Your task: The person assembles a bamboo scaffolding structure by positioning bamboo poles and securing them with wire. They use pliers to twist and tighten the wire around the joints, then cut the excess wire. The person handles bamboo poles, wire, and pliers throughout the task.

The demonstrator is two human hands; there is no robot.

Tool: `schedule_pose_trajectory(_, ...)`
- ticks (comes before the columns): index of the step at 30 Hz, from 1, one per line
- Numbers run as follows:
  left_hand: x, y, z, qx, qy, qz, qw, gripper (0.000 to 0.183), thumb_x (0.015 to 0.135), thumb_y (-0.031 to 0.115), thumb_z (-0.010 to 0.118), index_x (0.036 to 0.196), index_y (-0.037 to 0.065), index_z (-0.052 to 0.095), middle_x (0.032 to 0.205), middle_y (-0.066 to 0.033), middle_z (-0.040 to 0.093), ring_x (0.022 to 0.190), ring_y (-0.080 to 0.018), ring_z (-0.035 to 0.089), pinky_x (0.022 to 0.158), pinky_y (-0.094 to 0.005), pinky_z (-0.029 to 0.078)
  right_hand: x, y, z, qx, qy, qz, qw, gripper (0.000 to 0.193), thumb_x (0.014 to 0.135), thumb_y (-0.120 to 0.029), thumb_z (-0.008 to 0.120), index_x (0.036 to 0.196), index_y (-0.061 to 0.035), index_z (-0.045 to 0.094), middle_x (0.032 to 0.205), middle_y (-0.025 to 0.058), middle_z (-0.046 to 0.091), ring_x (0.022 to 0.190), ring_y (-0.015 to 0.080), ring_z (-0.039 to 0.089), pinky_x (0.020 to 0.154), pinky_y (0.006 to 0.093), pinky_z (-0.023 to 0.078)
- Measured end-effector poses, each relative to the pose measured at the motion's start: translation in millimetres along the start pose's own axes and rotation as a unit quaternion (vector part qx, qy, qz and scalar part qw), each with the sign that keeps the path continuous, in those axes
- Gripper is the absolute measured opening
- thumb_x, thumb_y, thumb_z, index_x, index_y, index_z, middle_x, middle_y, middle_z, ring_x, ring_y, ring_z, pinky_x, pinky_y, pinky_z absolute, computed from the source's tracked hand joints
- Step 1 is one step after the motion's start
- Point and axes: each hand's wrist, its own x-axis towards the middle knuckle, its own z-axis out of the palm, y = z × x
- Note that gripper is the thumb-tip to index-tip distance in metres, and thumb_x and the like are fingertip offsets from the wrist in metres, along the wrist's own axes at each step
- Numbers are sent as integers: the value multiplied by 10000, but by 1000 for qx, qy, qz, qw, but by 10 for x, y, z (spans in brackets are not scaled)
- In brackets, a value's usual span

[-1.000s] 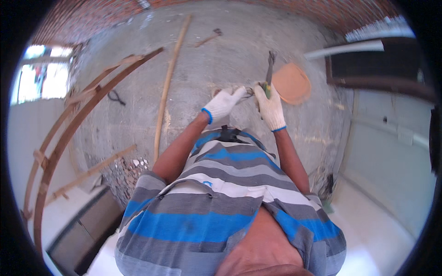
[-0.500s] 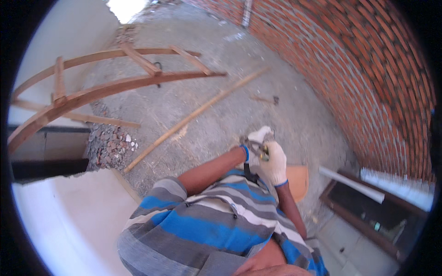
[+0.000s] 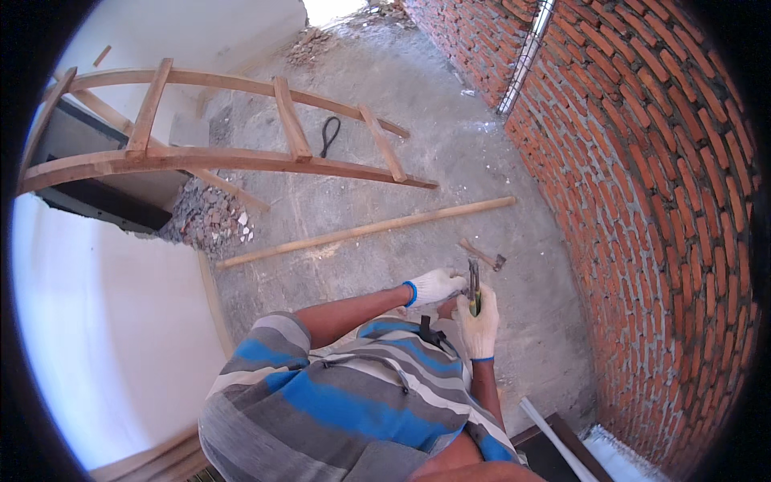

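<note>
My right hand (image 3: 479, 321), in a white knitted glove with a blue cuff, grips a pair of pliers (image 3: 474, 279). Their dark metal jaws point away from me, and part of a green and yellow handle shows in my palm. Just left of the tool is my left hand (image 3: 434, 287), gloved the same way, with its fingers drawn together beside the jaws. Whatever those fingers hold, if anything, is too small to make out. On the floor beyond the pliers lies a hammer (image 3: 484, 255) with a wooden handle.
A long wooden pole (image 3: 361, 230) crosses the concrete floor ahead. Behind it stands a wooden ladder (image 3: 233, 158), with a black loop (image 3: 329, 135) near its rungs. Rubble (image 3: 210, 215) is heaped at left. A brick wall (image 3: 634, 225) rises on the right, a white wall (image 3: 120, 321) at left.
My view has swung, so the ladder and pole sit differently. The pliers now point away from me, with my left hand to their left; before, both hands were close together around the tool.
</note>
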Motion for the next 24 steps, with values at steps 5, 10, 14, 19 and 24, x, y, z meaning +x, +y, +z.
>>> schedule_pose_trajectory(5, 446, 567, -70, 169, 19, 99, 980, 521, 1058, 524, 495, 1314, 125, 712, 1023, -332, 726, 953, -483, 729, 904, -541, 550, 832, 110, -751, 53, -111, -98, 988, 528, 931, -157, 770, 1415, -7, 622, 1262, 190, 720, 1168, 283, 686, 1043, 389, 518)
schedule_pose_trajectory(10, 731, 819, -192, -10, 32, 116, 993, 605, 1106, 527, 505, 1455, 49, 630, 1344, -171, 719, 1163, -300, 705, 1036, -417, 529, 1448, 115, -1075, 35, -151, -46, 987, 495, 973, -235, 766, 1388, -1, 628, 1187, 157, 733, 1100, 232, 679, 1000, 377, 529)
schedule_pose_trajectory(14, 1073, 675, -189, -232, 122, 129, 956, 571, 1133, 472, 502, 1502, 41, 558, 1274, -141, 678, 1186, -215, 625, 1041, -388, 492, 1922, 55, -1085, 72, -151, 4, 986, 401, 999, -250, 746, 1292, 3, 641, 1133, 133, 734, 1059, 225, 679, 953, 378, 534)
schedule_pose_trajectory(19, 1550, 978, -197, -348, 255, 98, 897, 511, 1153, 448, 447, 1392, 28, 614, 1303, -125, 688, 1175, -224, 656, 1049, -390, 509, 2351, -22, -839, 83, -92, 3, 992, 340, 1023, -236, 724, 1244, 4, 632, 1110, 136, 731, 1057, 225, 676, 949, 379, 529)
schedule_pose_trajectory(24, 2341, 1605, -355, -608, 267, 138, 734, 441, 1124, 441, 494, 1240, 49, 658, 910, -45, 709, 811, -158, 668, 760, -343, 548, 2959, 134, -560, 113, -3, -42, 993, 325, 1063, -197, 673, 1304, 11, 606, 1171, 107, 710, 1048, 209, 673, 924, 368, 533)
